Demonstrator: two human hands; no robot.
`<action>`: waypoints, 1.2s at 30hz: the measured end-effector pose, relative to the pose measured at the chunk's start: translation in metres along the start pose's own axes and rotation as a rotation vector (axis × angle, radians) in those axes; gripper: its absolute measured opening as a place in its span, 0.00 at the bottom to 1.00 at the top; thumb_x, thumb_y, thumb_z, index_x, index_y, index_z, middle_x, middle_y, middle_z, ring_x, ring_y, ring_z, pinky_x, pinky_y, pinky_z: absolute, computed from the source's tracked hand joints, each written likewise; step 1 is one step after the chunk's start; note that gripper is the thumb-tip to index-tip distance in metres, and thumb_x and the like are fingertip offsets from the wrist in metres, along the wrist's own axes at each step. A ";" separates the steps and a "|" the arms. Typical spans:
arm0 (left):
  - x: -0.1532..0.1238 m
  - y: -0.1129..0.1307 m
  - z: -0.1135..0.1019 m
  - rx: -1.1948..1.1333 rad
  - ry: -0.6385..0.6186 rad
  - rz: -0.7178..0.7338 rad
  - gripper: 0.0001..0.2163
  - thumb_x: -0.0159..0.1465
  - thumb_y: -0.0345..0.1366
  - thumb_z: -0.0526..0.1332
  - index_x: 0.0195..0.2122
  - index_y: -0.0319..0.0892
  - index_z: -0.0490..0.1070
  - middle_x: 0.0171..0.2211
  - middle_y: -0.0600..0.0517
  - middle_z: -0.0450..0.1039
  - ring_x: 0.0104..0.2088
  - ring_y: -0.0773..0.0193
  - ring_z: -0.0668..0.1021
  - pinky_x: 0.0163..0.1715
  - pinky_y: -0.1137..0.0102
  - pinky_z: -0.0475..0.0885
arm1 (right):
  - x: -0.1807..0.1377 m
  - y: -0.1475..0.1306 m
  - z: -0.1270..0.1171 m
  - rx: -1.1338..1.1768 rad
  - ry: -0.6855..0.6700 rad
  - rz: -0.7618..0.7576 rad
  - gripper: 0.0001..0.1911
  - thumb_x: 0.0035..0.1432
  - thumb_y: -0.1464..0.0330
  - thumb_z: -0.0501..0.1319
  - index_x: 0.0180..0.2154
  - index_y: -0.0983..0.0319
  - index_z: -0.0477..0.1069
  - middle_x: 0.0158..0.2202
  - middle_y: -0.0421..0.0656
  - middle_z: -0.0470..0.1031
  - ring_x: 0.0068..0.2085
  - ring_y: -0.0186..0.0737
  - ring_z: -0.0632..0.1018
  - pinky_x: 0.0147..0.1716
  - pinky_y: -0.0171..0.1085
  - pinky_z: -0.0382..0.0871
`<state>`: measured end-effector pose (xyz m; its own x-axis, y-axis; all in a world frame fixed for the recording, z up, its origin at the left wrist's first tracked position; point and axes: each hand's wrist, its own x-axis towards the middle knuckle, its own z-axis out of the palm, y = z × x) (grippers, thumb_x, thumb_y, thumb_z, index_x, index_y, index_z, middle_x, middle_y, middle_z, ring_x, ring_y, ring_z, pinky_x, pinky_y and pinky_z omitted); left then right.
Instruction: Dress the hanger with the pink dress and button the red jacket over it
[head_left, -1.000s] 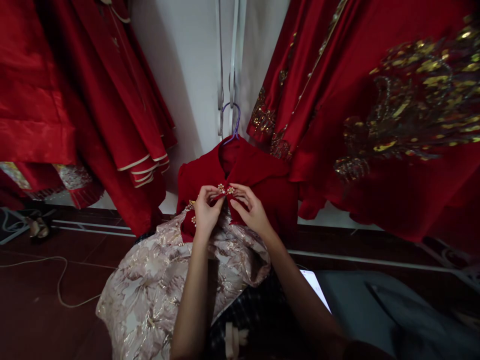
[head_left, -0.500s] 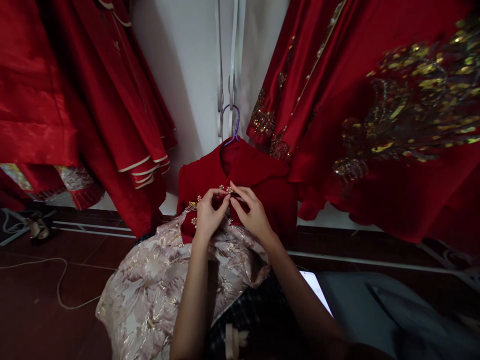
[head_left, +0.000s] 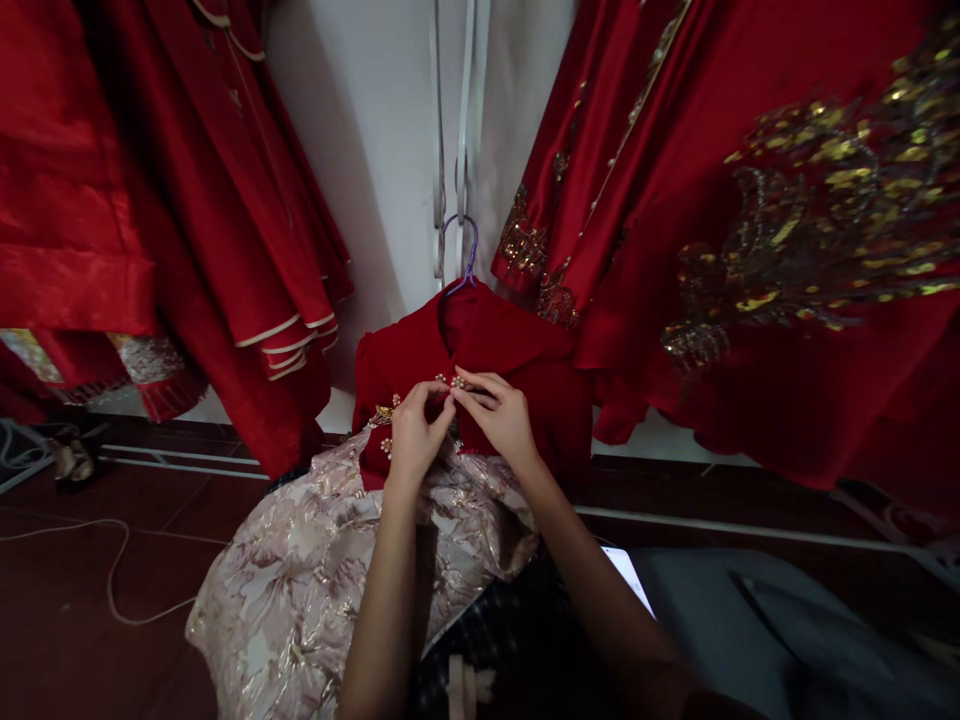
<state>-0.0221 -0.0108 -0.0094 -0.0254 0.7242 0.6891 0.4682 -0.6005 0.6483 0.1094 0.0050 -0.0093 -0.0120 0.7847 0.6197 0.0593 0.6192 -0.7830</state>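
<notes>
A red dress [head_left: 517, 340] hangs in front of me, with a wide collar and a pale floral brocade skirt [head_left: 300, 570]. At its front, my left hand [head_left: 416, 430] pinches the red cloth between thumb and forefinger. My right hand [head_left: 502, 415] meets it fingertip to fingertip, its thumb and forefinger around a small gold flower-shaped button [head_left: 458, 382]. Another flower button [head_left: 386, 446] shows left of my left wrist. The fingers hide exactly what lies between them. The purple hanger [head_left: 471, 250] holds the dress by its collar.
Red garments [head_left: 247, 200] hang on the left, and a red gown with gold sequins [head_left: 817, 220] on the right. A lit phone [head_left: 628, 580] lies on a grey surface [head_left: 712, 610]. A white cable [head_left: 116, 570] runs over the floor. Shoes [head_left: 71, 460] stand at left.
My right hand has shifted slightly left, closer to my left fingertips at the button. My left hand keeps its pinch. The whole view has shifted a little.
</notes>
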 end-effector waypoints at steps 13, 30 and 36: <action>0.001 -0.001 0.003 -0.140 -0.040 0.012 0.10 0.60 0.33 0.57 0.43 0.42 0.68 0.42 0.48 0.73 0.42 0.64 0.75 0.45 0.67 0.70 | -0.001 -0.003 -0.001 -0.147 -0.060 -0.019 0.23 0.54 0.67 0.59 0.53 0.56 0.64 0.47 0.45 0.67 0.45 0.38 0.72 0.44 0.40 0.72; -0.014 -0.044 -0.057 0.042 -0.623 -0.244 0.08 0.55 0.40 0.60 0.31 0.41 0.68 0.25 0.55 0.68 0.25 0.68 0.69 0.26 0.73 0.65 | -0.020 0.033 -0.062 -0.845 -0.552 0.380 0.09 0.42 0.74 0.61 0.31 0.61 0.67 0.29 0.42 0.71 0.30 0.38 0.71 0.32 0.35 0.63; -0.007 -0.014 -0.042 -0.045 -0.716 -0.152 0.11 0.59 0.42 0.56 0.25 0.41 0.62 0.23 0.57 0.62 0.26 0.70 0.65 0.28 0.75 0.62 | -0.013 0.035 -0.065 -0.516 -0.688 0.271 0.04 0.54 0.67 0.56 0.30 0.61 0.66 0.30 0.41 0.71 0.32 0.36 0.72 0.34 0.35 0.65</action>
<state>-0.0649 -0.0218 -0.0095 0.5032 0.8356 0.2202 0.4684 -0.4779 0.7431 0.1770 0.0152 -0.0412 -0.5173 0.8476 0.1180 0.5855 0.4512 -0.6735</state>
